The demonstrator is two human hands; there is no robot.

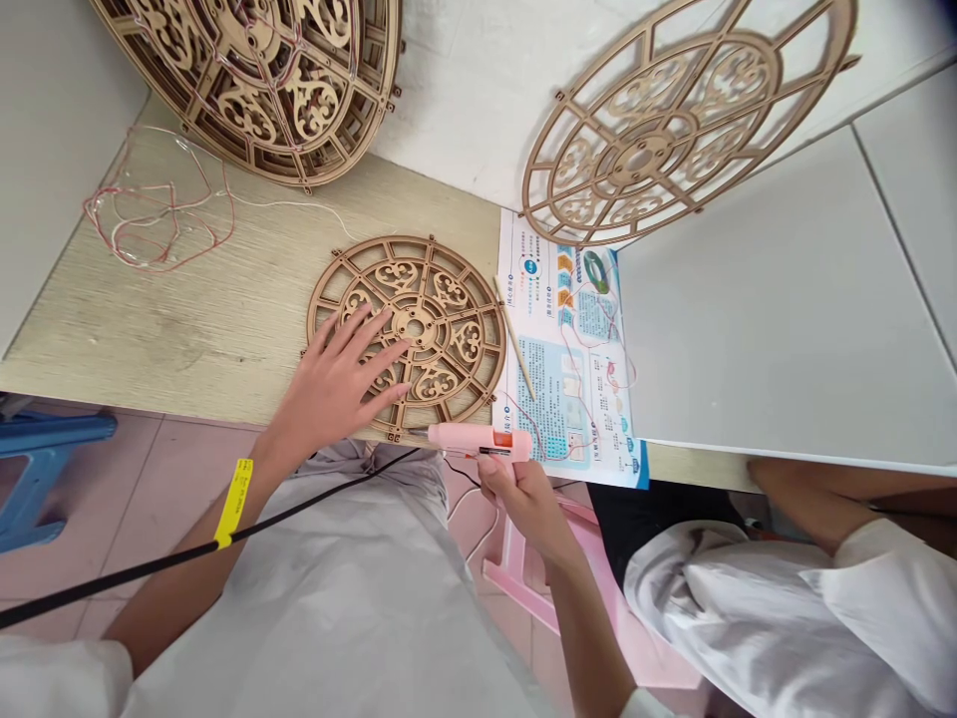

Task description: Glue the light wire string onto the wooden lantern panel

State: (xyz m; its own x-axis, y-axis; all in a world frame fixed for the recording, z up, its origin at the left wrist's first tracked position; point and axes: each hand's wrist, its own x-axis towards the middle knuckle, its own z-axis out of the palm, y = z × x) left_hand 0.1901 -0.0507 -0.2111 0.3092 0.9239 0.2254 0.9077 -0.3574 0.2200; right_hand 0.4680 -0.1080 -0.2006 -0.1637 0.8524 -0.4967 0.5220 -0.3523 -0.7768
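Observation:
A round openwork wooden wheel panel [414, 299] with spokes and scroll cut-outs lies flat on the wooden table. My left hand [340, 374] rests on its left part, palm down, fingers spread and stretched out. In my right hand [519, 494] is a pink glue gun [478, 440], gripped by its handle. The gun's nozzle points left, at the panel's near edge by a small rim tab [394, 436]; whether it touches cannot be made out. A thin wooden stick [515, 339] lies just right of the panel, partly over a printed sheet.
More wooden wheels [299, 100] lean at the back left; another wheel [643, 160] stands against the wall at right. Tangled thin wire [164, 224] lies left. A printed sheet [553, 349] carries loose red thread. Another person [793, 598] sits at right. A black cord [135, 578] crosses my left forearm.

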